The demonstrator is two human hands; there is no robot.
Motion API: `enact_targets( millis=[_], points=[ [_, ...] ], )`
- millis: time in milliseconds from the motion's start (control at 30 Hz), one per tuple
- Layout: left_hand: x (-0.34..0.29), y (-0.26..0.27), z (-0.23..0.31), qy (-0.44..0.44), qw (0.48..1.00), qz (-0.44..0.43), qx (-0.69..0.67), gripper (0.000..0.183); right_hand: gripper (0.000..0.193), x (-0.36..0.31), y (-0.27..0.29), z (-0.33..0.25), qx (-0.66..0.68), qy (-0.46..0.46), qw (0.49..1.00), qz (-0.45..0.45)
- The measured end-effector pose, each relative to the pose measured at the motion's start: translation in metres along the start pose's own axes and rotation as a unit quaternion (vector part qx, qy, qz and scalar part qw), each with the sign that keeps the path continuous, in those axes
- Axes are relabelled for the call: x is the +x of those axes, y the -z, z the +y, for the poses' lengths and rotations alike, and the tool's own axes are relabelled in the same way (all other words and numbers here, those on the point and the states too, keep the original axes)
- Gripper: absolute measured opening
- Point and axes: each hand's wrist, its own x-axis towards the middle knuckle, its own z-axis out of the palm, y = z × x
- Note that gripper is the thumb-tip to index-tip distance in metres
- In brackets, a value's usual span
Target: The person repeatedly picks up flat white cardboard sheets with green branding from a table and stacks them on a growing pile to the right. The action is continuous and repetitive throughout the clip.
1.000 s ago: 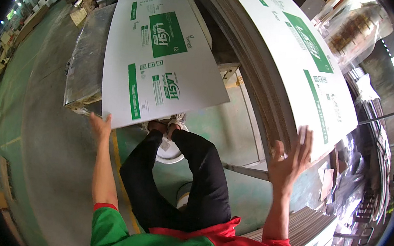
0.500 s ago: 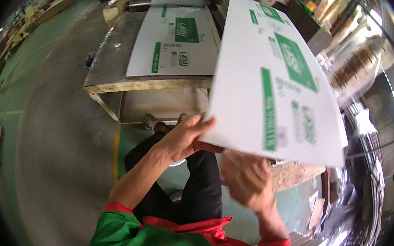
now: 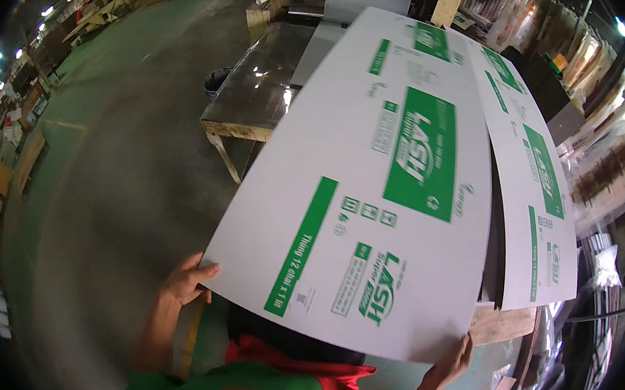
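While our left hand grasps the white sheet by one near corner, our right hand grips the other. Another sheet lies alongside.

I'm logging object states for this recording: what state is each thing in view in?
Held sheet: unfolded, printed side up, held near two corners.
Left hand: closed on the sheet's near left corner.
Right hand: at its near right corner, fingers partly hidden.
Second sheet: unfolded, printed side up, partly covered from view.
Metal-topped table: standing, partly covered from view.
Ceiling light: lit.
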Motion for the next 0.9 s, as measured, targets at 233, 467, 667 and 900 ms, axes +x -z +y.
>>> enact_targets(
  millis=[233,467,667,900],
  points=[
    [0.005,0.024,-0.055,-0.122,0.986,0.110,-0.002,0.075,0.039,0.018,-0.056,0.029,-0.216,-0.021,0.953,-0.213],
    [-0.014,0.033,-0.121,-0.097,0.985,0.127,0.061,0.072,0.043,-0.003,-0.028,0.048,-0.282,-0.118,0.912,-0.275],
    [-0.033,0.024,-0.110,-0.060,0.979,0.190,0.043,0.071,0.045,-0.015,-0.003,0.040,-0.300,-0.129,0.904,-0.276],
    [-0.011,0.027,-0.062,-0.022,0.983,0.174,0.051,0.066,0.046,-0.010,-0.032,0.011,-0.274,-0.186,0.905,-0.267]
  ],
)
